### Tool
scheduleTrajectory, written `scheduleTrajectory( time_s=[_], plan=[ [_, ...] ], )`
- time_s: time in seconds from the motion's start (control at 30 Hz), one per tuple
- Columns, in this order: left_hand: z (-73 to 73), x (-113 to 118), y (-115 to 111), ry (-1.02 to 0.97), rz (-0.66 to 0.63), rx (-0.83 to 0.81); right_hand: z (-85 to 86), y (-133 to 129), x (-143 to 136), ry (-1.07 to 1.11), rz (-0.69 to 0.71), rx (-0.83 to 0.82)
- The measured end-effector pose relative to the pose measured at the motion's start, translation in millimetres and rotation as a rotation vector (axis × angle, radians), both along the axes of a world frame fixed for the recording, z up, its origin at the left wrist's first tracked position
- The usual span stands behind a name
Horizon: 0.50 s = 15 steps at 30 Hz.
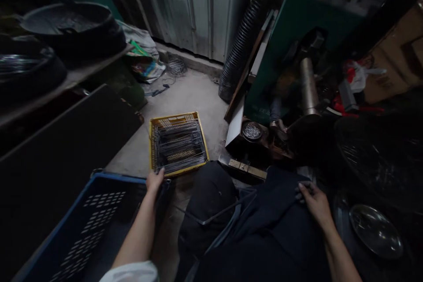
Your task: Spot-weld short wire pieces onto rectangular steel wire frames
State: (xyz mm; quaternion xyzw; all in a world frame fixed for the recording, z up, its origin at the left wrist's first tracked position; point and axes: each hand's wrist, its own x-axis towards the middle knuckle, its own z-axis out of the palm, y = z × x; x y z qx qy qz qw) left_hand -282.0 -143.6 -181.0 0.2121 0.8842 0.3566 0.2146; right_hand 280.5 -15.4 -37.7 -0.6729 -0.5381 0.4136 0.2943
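My left hand [155, 180] is closed at the far corner of a blue plastic crate [125, 178], right by the near edge of a yellow crate [150, 143]. Whether its fingers grip a rim or something else is hidden. Thin metal wire frames [180, 141] lie stacked in the yellow crate. My right hand [313, 200] rests at the edge of the dark cloth [274, 211] over my lap, fingers loosely bent and apart, holding nothing visible. Across my lap lies a bent wire frame [211, 218], touched by neither hand.
A green machine [271, 66] with a metal cylinder [308, 86] stands ahead right. Near its base sits a round dish of small metal pieces [252, 131]. A coiled hose [239, 50] leans by the wall. Black tubs [76, 31] stand on a left shelf; a shiny round dish [376, 231] is at right.
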Motion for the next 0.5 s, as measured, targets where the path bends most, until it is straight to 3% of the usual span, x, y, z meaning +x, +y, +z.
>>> scheduleTrajectory(
  time_s=[0.1, 0.2, 0.27, 0.4, 0.5],
  plan=[
    [16.1, 32, -29, -0.078, -0.302, -0.035, 4.5, 4, -2, -0.02, -0.024, -0.005],
    [43.8, 79, -59, -0.213, -0.702, -0.035, 7.3, 7, -6, -0.026, -0.029, 0.003],
    [62.7, 112, -73, -0.239, -0.891, -0.047, 4.9, 7, -7, -0.015, -0.022, 0.028],
    [90.0, 158, -80, -0.098, -1.055, -0.056, -3.3, 1, -6, 0.059, -0.021, 0.079],
    [104.3, 162, -66, -0.004, -1.138, -0.042, -6.8, -6, 0, 0.102, -0.021, 0.136]
  ],
)
